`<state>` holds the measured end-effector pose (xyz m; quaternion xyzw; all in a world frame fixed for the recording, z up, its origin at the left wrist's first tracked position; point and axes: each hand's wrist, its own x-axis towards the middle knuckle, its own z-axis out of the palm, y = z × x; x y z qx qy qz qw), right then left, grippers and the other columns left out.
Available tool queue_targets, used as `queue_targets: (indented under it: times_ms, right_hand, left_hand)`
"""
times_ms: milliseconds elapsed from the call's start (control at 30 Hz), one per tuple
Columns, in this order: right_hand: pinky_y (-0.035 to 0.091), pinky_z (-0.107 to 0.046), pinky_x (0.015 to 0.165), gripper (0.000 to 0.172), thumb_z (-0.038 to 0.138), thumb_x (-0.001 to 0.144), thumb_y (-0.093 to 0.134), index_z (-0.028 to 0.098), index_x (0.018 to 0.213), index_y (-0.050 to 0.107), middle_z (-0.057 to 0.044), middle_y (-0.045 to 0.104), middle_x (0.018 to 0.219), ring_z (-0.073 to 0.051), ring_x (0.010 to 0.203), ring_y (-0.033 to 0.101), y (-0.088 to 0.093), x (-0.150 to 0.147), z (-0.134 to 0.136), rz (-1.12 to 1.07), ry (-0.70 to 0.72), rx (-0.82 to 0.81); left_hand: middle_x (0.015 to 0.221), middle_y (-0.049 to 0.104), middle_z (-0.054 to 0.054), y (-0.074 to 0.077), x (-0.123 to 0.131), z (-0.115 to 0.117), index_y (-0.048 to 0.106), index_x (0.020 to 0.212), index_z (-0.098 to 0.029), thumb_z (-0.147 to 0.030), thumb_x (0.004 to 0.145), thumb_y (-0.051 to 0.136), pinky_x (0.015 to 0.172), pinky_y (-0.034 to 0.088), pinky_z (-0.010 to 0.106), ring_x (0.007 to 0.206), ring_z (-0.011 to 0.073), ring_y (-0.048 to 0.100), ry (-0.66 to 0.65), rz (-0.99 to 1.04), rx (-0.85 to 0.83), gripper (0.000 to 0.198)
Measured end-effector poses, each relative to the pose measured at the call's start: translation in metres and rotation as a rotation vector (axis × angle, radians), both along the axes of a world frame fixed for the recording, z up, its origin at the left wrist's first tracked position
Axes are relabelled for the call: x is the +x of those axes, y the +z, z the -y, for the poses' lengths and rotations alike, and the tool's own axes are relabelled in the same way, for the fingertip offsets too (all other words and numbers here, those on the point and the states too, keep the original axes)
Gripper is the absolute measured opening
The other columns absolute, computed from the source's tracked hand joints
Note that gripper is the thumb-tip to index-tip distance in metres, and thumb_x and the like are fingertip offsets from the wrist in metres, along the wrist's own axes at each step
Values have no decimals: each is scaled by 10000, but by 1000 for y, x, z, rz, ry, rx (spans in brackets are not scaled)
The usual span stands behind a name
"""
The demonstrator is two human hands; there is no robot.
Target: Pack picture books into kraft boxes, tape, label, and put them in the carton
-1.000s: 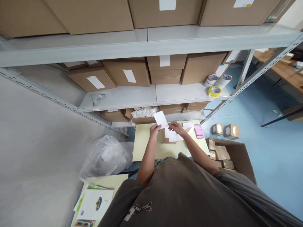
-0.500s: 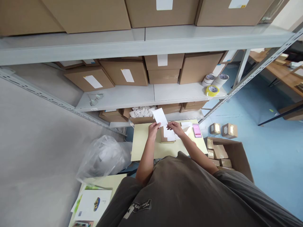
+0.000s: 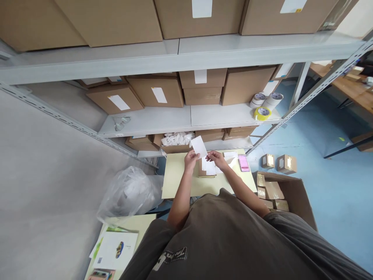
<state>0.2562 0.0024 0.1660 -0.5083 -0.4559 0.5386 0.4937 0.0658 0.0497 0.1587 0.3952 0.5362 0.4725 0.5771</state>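
A small white sheet of paper (image 3: 199, 146) is held up over the pale yellow table (image 3: 171, 182). My left hand (image 3: 191, 160) is closed on its lower left edge. At the lower right corner of the sheet, my right hand (image 3: 216, 158) has its fingertips pinched together, seemingly on the paper. Just below my hands lies a small cardboard box (image 3: 206, 175) with white papers (image 3: 210, 167) on it. More white paper (image 3: 231, 160) is spread to the right, beside a stack of pink cards (image 3: 243, 163).
A grey shelf (image 3: 163, 118) with cardboard boxes stands ahead, with tape rolls (image 3: 262, 113) at its right end. An open carton (image 3: 297, 198) of small boxes is at my right. A plastic bag (image 3: 131, 192) and a table with brochures (image 3: 116, 249) are at my left.
The camera view has shifted slightly. My left hand still holds the sheet, which is turned a little, and my right hand stays at its corner.
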Motion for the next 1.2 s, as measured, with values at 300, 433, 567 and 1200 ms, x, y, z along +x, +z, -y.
queue_targets:
  times_ms: [300,433,567,1200]
  right_hand:
    - [548,-377,813,437,679,875,737,244,858,708,-38,739,820,-221,824,677,13,13,6,15,23,117]
    - [556,-391,832,456,702,879,727,246,859,709,-42,738,830,-226,827,677,17,26,15,8,9,153]
    - [560,-386,831,466,709,891,711,244,876,703,-48,739,848,-223,829,682,15,40,28,6,-10,134]
    - [556,-346,784,346,574,814,803,238,846,726,-30,749,828,-204,813,688,11,2,21,-86,-176,-73]
  left_hand:
    - [891,814,91,37,29,17,861,975,-170,-495,763,894,833,577,353,847,242,741,-409,-92,207,388]
    - [899,826,86,43,45,26,873,926,-177,-538,777,871,870,576,370,892,270,754,-365,-98,204,390]
    - [905,830,86,39,61,35,872,885,-183,-532,776,872,871,582,381,916,289,761,-344,-102,165,365]
    - [1073,837,86,20,36,26,880,981,-252,-338,767,907,1041,591,473,1084,313,770,-301,-85,161,232]
